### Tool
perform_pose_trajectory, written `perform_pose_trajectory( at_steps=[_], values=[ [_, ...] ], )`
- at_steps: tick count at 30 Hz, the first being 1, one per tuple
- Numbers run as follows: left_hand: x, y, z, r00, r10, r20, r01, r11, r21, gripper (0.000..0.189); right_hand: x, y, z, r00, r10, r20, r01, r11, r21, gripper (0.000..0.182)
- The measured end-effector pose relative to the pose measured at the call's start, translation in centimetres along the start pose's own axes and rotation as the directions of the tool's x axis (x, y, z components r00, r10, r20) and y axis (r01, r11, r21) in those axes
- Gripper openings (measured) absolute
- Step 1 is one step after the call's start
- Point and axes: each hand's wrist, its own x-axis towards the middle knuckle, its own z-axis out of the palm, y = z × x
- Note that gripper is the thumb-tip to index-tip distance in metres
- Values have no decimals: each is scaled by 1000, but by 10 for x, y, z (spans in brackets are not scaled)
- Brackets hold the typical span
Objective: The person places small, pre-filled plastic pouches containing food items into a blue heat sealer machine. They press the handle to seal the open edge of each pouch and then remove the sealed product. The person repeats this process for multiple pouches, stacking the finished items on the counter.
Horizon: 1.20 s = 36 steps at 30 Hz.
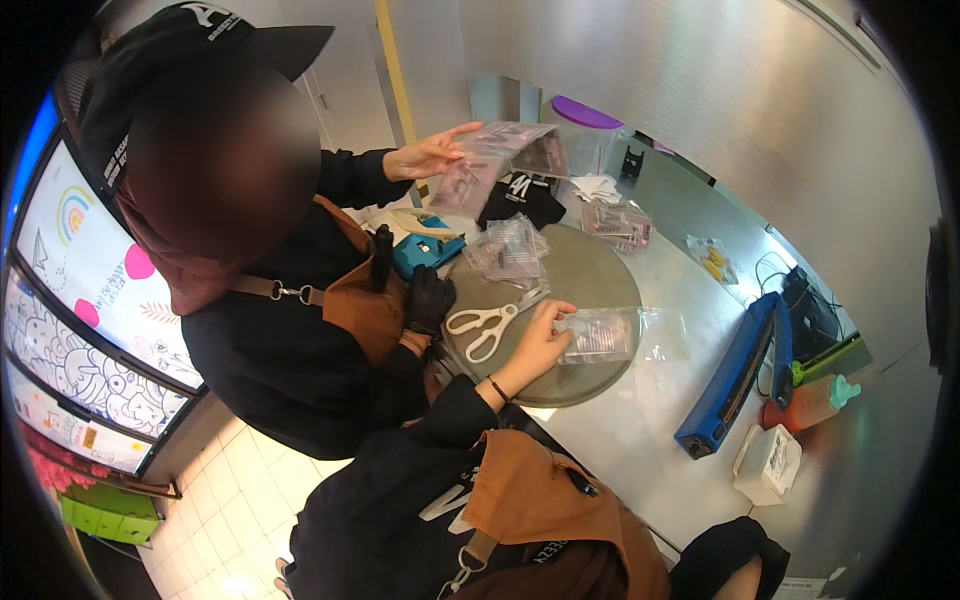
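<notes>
My left hand (541, 341) pinches the left edge of a clear printed plastic pouch (600, 336), which lies over the right part of a round grey-green board (600, 262). White-handled scissors (491, 328) lie on the board, left of my hand, with their blades towards a loose pile of clear printed pouches (514, 249). My right hand is out of view; only its black sleeve (724, 555) and part of the forearm show at the lower right.
A co-worker at the left holds up printed plastic sheets (472, 176). Beside them are a teal tape dispenser (424, 251), black printed cloth (521, 201) and more pouches (619, 225). A blue impulse sealer (731, 379), red-filled bottle (810, 403) and white tub (769, 465) stand right.
</notes>
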Motion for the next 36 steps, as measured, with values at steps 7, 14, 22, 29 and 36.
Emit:
perform_pose_trajectory(
  at_steps=[7,14,22,29,36],
  values=[
    [-7,3,40,971,232,57,-234,885,403,33,-7,-3,-22,1000,-3,-11,2,1000,-5,20],
    [-26,-14,68,973,202,111,-224,712,666,39,-17,-6,-45,1000,-15,7,15,1000,6,18],
    [-35,-28,63,989,137,54,-114,485,867,64,-24,-13,-69,999,-39,-18,39,998,38,17],
    [-47,5,32,949,-19,315,-263,507,821,87,-67,23,-52,882,459,-103,-406,854,326,17],
    [-21,-1,20,955,-65,288,-170,674,719,74,-127,114,4,344,923,172,-938,330,104,13]
  ],
)
